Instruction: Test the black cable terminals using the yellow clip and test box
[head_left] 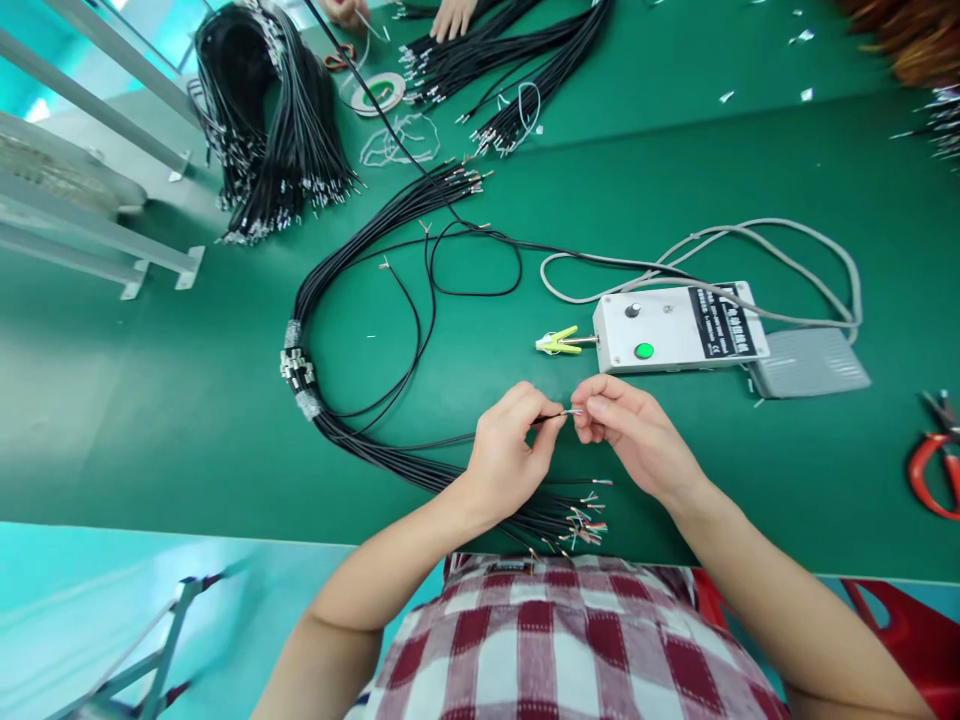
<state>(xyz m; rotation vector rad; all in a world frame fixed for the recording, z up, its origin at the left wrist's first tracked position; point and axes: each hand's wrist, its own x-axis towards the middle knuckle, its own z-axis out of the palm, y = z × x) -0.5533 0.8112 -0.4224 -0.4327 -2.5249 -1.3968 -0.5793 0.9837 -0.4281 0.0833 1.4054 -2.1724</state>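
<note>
My left hand pinches a thin black cable close to its stripped end. Fine coloured wires stick out of that end toward my right hand, whose thumb and fingertips close on their tips. A bundle of black cables curves beneath my left forearm, its bared wire ends fanned out near my body. Silvery connectors sit gathered at the bend of the bundle. Just beyond my hands lies a white control box with a green button and a yellow-green clip on its shaft.
A grey pedal and its looped grey cord lie by the box. Red-handled pliers rest at the right edge. Across the green table, another person's hand touches cables. A hanging cable bunch stands by metal rails.
</note>
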